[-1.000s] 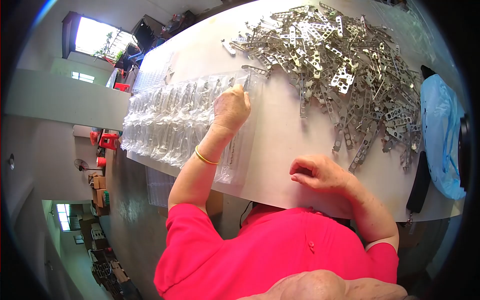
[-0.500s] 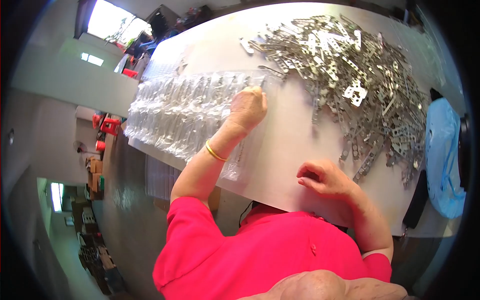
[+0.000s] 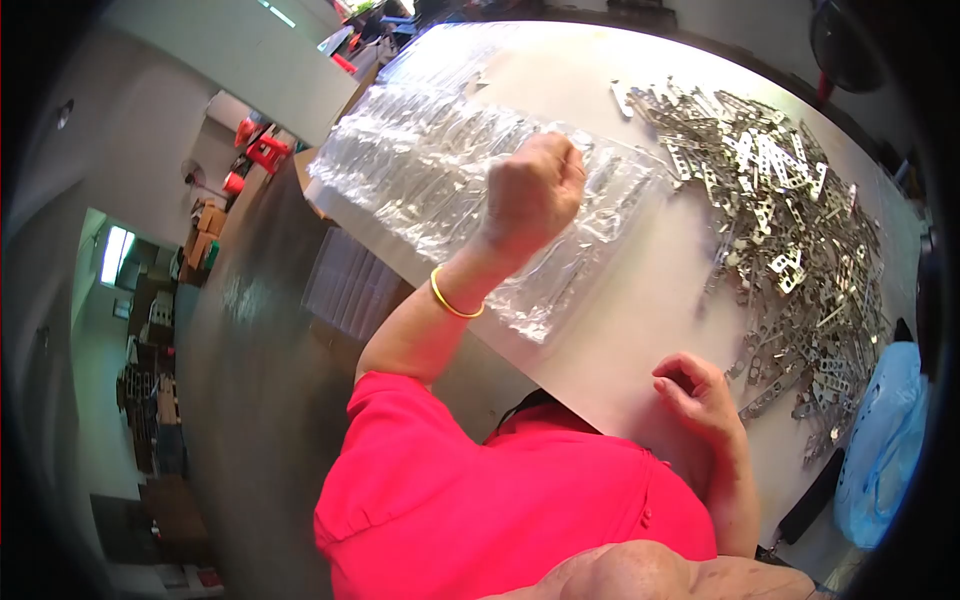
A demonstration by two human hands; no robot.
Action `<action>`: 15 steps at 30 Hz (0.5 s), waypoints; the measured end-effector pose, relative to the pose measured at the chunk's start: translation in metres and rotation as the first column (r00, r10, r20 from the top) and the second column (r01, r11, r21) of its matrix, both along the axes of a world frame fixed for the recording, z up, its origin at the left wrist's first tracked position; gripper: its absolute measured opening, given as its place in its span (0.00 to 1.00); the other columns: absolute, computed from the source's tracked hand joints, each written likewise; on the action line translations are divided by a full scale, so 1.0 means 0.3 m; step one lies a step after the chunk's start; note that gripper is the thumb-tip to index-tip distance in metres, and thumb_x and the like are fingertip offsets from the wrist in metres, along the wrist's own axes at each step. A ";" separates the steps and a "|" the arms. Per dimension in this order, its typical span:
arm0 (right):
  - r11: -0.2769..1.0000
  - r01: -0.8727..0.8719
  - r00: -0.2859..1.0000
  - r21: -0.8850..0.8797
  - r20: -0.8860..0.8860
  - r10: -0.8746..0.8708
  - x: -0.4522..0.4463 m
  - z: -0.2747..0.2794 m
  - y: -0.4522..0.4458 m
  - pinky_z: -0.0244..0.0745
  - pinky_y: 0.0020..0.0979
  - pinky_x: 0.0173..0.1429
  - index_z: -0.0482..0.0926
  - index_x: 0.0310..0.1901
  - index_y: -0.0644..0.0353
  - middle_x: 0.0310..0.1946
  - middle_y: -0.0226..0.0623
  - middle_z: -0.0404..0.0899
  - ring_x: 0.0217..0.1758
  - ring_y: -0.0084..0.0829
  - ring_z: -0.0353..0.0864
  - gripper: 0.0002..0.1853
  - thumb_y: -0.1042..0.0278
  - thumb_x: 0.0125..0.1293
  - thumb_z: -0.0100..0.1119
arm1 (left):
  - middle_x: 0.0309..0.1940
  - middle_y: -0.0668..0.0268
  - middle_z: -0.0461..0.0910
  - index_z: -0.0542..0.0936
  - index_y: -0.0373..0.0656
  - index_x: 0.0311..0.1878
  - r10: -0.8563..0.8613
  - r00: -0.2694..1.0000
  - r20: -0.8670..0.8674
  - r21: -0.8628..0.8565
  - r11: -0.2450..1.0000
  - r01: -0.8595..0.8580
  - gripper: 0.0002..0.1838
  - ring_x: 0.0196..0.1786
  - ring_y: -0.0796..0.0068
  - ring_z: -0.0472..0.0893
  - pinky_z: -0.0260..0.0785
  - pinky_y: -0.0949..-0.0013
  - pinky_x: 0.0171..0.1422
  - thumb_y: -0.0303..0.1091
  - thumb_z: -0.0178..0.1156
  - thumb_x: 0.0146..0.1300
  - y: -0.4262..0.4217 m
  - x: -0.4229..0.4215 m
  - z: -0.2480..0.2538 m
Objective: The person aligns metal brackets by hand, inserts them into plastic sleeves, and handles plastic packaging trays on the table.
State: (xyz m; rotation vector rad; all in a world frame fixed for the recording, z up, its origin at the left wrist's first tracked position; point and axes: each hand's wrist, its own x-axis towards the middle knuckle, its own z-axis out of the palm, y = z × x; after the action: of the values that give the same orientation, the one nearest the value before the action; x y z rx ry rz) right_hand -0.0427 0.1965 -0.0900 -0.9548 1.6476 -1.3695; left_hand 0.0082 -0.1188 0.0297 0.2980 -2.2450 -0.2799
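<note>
My left hand [image 3: 535,190], with a yellow bangle at the wrist, is closed in a fist over a row of clear plastic packs [image 3: 430,150]. Whatever its fingers hold, if anything, is hidden. Thin metal pieces show faintly inside the packs. My right hand [image 3: 695,393] rests near the table's front edge, loosely curled, with a gap between thumb and fingers and nothing in it. Just beyond it, to the right, lies a big heap of flat metal strips with holes [image 3: 790,240].
The pale table [image 3: 620,330] carries more clear plastic [image 3: 450,55] at its far left. A blue plastic bag [image 3: 885,440] and a dark strap [image 3: 812,495] lie at the right. Red stools [image 3: 268,152] and boxes [image 3: 205,225] stand on the floor at the left.
The view has turned, so the table and heap appear further right and tilted. My left hand looks nearer the camera, over the middle of the packs. My right hand keeps its curled shape.
</note>
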 end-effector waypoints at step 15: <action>0.984 0.157 0.974 0.080 0.149 -0.168 0.023 -0.011 -0.030 0.71 0.19 0.32 0.79 0.44 0.63 0.28 0.25 0.77 0.27 0.16 0.75 0.03 0.77 0.71 0.60 | 0.29 0.54 0.82 0.78 0.32 0.32 0.926 0.354 -0.130 0.704 0.337 -0.625 0.13 0.34 0.63 0.79 0.73 0.56 0.45 0.36 0.58 0.60 -0.636 1.079 -0.673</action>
State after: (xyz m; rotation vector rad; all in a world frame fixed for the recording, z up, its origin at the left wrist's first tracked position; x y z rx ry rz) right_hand -0.0357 0.1876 -0.0933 -0.6681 1.6706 -1.4485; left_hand 0.3319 -0.3097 -0.1721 1.4665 -1.1418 -0.3753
